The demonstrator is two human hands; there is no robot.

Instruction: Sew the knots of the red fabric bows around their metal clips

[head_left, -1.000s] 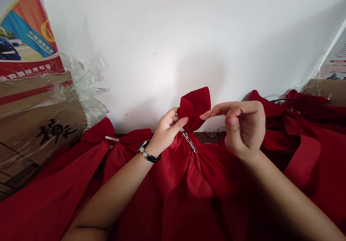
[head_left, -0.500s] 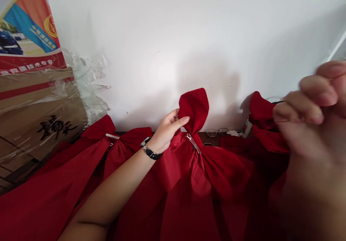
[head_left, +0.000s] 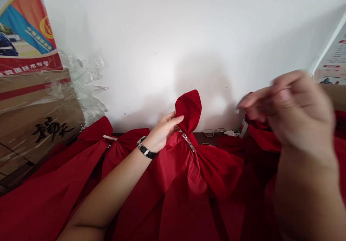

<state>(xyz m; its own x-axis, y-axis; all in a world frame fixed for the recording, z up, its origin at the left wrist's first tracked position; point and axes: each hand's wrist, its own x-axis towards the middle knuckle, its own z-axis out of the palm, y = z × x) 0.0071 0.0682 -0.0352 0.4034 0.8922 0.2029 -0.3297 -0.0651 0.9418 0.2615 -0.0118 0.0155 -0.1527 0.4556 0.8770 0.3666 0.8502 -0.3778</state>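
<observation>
A large red fabric bow (head_left: 221, 169) stands in front of me, with a silver metal clip (head_left: 189, 142) across its gathered middle. My left hand (head_left: 162, 131) pinches its upright loop between thumb and fingers. My right hand (head_left: 297, 107) is raised at the right, apart from the bow and blurred. Its thumb is pressed to the bent fingers. Whatever they may hold is too small or blurred to make out. Left of my left hand lies another red bow (head_left: 94, 154) with a pale clip at its centre.
A taped cardboard box (head_left: 35, 107) and clear plastic wrap (head_left: 88, 86) stand at the left under a poster (head_left: 29, 21). Eyeglasses (head_left: 213, 132) lie by the white wall (head_left: 151, 35). More red fabric (head_left: 263, 138) is heaped behind my right hand.
My right hand has moved left and turned, its fingers now pointing left. The left hand keeps its grip on the bow. The view has shifted slightly right.
</observation>
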